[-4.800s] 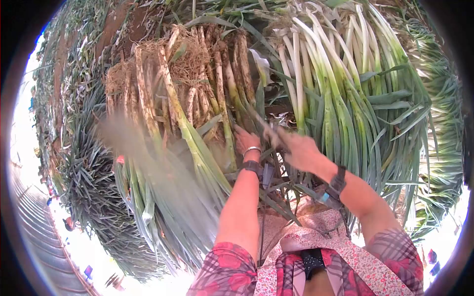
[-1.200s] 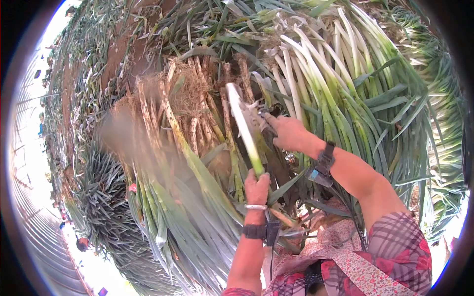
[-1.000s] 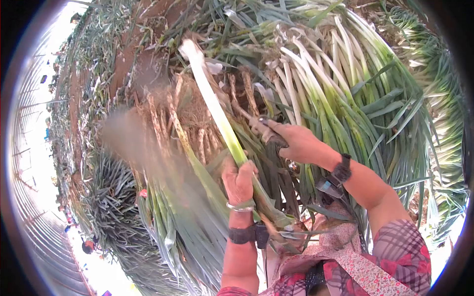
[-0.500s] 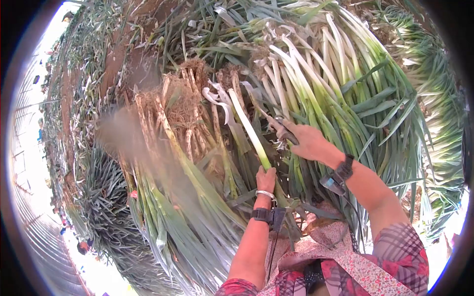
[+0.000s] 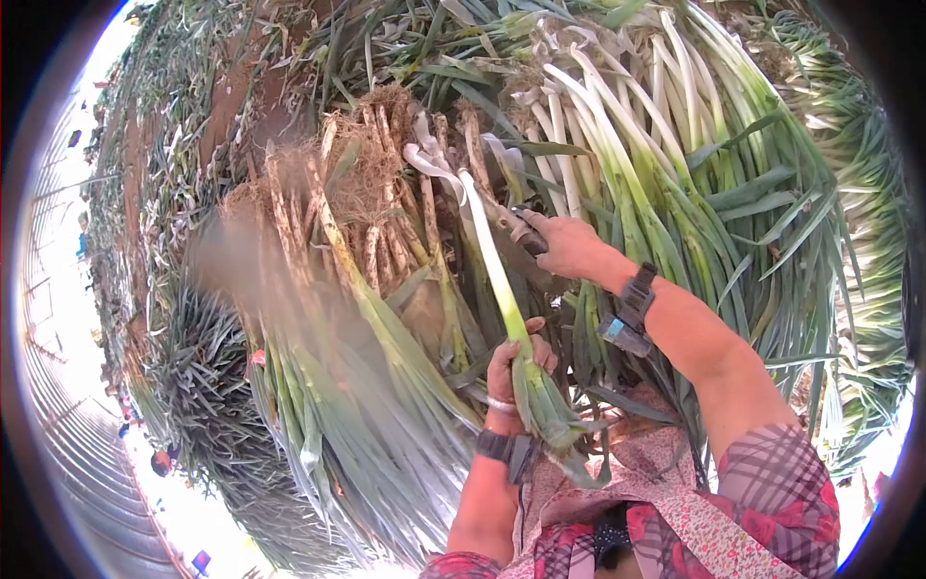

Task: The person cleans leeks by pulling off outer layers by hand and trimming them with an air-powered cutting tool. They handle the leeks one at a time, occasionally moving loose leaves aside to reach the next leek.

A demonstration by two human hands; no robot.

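Right hand (image 5: 569, 248) came nearer; leek (image 5: 496, 275) crosses left hand (image 5: 503, 371).

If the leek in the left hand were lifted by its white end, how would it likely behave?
The leek would probably stay fairly stiff along its white part, which juts nearly straight from the left hand. Its green leaves would likely flop, since their ends hang loosely. The smooth, pale surface may be slightly slippery.
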